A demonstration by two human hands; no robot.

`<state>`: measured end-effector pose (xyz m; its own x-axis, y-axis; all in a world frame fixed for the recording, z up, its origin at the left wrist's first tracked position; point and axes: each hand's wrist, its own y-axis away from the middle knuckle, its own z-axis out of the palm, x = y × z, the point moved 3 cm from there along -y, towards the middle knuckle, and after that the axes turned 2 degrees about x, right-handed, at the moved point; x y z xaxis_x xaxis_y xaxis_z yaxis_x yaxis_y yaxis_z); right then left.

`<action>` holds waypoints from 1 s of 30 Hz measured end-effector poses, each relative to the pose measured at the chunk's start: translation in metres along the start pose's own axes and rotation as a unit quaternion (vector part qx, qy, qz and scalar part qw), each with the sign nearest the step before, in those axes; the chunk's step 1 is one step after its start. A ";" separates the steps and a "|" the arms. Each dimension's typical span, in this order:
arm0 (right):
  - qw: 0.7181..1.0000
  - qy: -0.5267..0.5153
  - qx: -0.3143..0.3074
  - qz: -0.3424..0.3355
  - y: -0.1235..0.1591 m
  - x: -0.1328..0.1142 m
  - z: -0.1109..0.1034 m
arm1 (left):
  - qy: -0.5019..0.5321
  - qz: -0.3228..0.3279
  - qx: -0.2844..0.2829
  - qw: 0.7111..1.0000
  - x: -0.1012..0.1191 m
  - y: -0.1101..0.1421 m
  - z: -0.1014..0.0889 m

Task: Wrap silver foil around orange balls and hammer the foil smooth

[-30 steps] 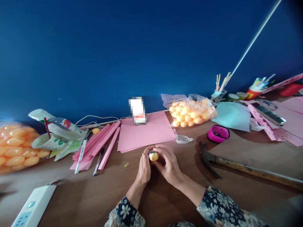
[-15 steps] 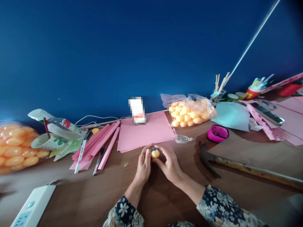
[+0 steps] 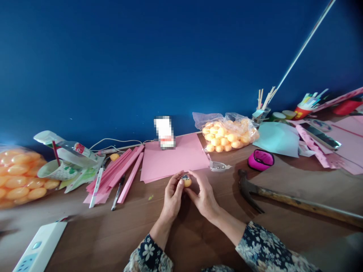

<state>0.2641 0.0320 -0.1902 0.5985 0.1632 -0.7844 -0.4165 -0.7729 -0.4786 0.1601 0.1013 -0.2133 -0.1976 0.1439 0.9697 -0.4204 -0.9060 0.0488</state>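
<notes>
Both my hands meet over the brown table, pinching a small orange ball [image 3: 187,182] with a shiny dark bit on its top. My left hand [image 3: 172,197] grips it from the left with thumb and fingers closed. My right hand [image 3: 202,195] closes on it from the right, fingertips curled over the top. The hands sit just in front of a stack of pink paper sheets [image 3: 176,156]. A small clear plastic piece [image 3: 218,166] lies close to my right hand.
A hammer [image 3: 286,199] lies right of my hands, beside a magenta pouch [image 3: 261,159]. Bags of orange balls stand at the back [image 3: 228,136] and far left [image 3: 18,175]. Pink strips [image 3: 119,172], pens, a paper cup [image 3: 55,170] and a white power strip [image 3: 39,247] lie left.
My hands have lifted the ball slightly away from me, toward the pink sheets, and turned it between the fingers. Everything else on the table is as before.
</notes>
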 end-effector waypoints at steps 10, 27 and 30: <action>1.000 -0.006 0.003 -0.001 -0.002 -0.001 -0.002 | 0.048 -0.035 -0.014 0.998 -0.007 0.001 0.002; 1.000 -0.021 -0.004 0.020 -0.001 0.003 0.000 | 0.017 -0.013 0.000 1.000 -0.001 0.001 0.002; 0.999 -0.027 -0.005 0.037 -0.001 0.005 0.001 | 0.031 -0.021 -0.010 0.999 0.001 0.002 0.004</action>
<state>0.2667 0.0339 -0.1940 0.5278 0.1384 -0.8380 -0.4508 -0.7906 -0.4145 0.1623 0.0980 -0.2108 -0.2349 0.2061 0.9499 -0.4462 -0.8911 0.0830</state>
